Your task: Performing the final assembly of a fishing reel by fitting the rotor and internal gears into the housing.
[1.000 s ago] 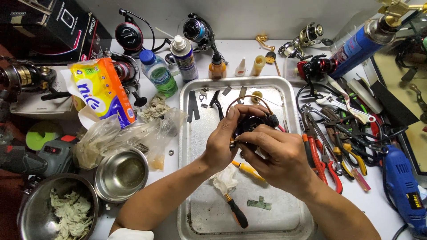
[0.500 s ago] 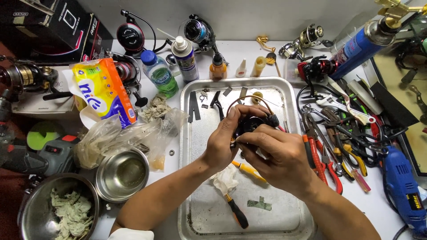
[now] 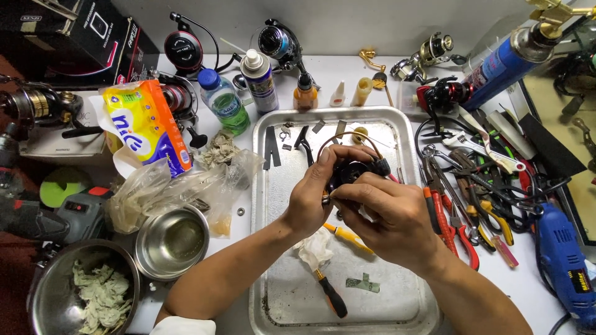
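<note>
Cradling a black fishing reel body (image 3: 355, 172) above a metal tray (image 3: 406, 291), a person works at a crowded white bench (image 3: 245, 245), seen from the head camera looking straight down. The left hand (image 3: 310, 198) wraps the reel from its near side, thumb up along the housing and fingers curled behind it. The right hand (image 3: 388, 214) closes in from the other side, thumb and forefinger pressed together on something small and metallic at the reel's lower edge; what that piece is cannot be made out. A thin wire bail (image 3: 347, 138) arches over the top of the reel.

The reel looks compact, rigid and fairly dense, probably greasy in places, so the solid housing seems the safer place to hold it, not the springy bail.

In the tray under the hands lie a yellow-handled screwdriver (image 3: 347, 237), a black-handled screwdriver (image 3: 329, 294), a crumpled wipe (image 3: 315, 248) and loose small parts. To the right of the tray sits a heap of red-handled pliers (image 3: 453, 226) and wrenches, with a blue rotary tool (image 3: 568, 260) beyond. To the left stand a steel bowl (image 3: 171, 242), a tissue pack (image 3: 146, 124) and a spray can (image 3: 259, 80).
</note>
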